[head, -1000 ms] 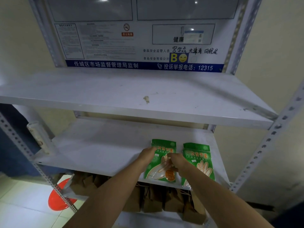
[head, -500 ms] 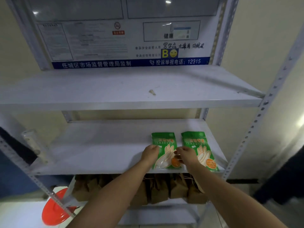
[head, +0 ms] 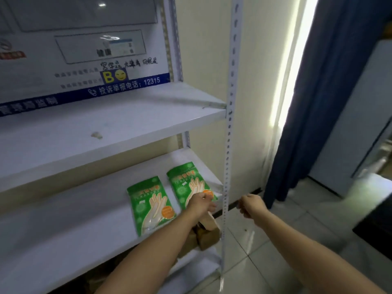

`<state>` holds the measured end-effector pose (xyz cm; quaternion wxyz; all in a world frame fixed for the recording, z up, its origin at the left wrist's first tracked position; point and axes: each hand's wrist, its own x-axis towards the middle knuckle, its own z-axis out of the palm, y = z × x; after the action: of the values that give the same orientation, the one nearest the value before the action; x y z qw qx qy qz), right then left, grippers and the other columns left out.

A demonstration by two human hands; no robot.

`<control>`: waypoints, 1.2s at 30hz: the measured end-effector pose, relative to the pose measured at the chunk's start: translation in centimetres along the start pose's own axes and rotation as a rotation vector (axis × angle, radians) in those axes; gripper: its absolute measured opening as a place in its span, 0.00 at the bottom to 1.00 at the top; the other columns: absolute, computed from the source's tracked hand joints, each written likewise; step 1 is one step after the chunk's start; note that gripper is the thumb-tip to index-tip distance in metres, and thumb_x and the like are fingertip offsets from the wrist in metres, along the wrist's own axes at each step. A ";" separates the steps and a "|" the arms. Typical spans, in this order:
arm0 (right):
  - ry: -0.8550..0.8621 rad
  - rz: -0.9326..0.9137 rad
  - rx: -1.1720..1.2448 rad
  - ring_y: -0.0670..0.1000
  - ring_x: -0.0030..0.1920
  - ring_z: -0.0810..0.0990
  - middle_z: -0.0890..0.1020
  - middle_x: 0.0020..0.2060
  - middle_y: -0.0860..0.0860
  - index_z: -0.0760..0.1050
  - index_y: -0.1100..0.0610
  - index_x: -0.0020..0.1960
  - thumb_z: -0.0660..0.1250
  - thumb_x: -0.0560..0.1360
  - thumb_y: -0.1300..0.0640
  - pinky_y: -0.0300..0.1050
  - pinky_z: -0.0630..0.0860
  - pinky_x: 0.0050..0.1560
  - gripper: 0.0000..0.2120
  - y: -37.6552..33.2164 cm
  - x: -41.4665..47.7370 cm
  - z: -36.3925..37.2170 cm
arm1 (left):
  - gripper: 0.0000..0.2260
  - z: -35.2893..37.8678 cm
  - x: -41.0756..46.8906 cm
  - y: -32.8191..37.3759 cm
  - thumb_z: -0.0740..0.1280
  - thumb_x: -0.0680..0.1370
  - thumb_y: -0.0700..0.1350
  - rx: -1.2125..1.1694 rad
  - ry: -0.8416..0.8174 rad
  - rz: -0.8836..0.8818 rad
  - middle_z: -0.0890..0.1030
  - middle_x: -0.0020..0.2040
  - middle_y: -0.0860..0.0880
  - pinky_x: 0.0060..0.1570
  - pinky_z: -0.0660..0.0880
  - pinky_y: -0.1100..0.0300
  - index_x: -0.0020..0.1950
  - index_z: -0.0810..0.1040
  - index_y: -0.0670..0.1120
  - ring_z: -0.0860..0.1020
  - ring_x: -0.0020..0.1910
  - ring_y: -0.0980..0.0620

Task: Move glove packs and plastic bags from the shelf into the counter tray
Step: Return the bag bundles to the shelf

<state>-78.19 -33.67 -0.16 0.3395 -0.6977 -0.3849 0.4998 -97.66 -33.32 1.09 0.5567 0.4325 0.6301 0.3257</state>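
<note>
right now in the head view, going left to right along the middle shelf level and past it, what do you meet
left glove pack → right glove pack → left hand → shelf upright → right hand → blue curtain

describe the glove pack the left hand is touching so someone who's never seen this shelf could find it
Start at the white metal shelving unit and go to its middle shelf, where two green glove packs lie side by side. It is the right-hand glove pack, nearest the perforated front upright. Unlike its neighbour, which lies untouched, the left hand rests on its lower end.
</note>
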 end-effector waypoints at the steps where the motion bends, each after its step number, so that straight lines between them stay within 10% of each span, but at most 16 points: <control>1: 0.021 0.017 0.010 0.53 0.32 0.76 0.81 0.36 0.59 0.78 0.64 0.47 0.59 0.80 0.62 0.44 0.72 0.32 0.10 0.1 0.6 -1.5 | 0.08 1.5 0.8 0.6 0.58 0.82 0.35 -0.004 -0.022 -0.001 0.80 0.36 0.46 0.27 0.73 0.65 0.46 0.73 0.41 0.78 0.31 0.52; 36: 0.706 0.364 0.611 0.54 0.26 0.75 0.78 0.30 0.60 0.75 0.62 0.41 0.57 0.78 0.68 0.39 0.70 0.28 0.10 1.2 40.1 -46.8 | 0.06 57.6 38.9 25.4 0.59 0.83 0.42 0.486 -0.763 -0.080 0.79 0.45 0.47 0.29 0.71 0.65 0.52 0.75 0.44 0.77 0.36 0.53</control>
<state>-24.87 -3.31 -6.06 0.5452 -0.7487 0.0455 0.3743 -36.64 8.43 -2.25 0.6435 0.6149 0.4543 -0.0363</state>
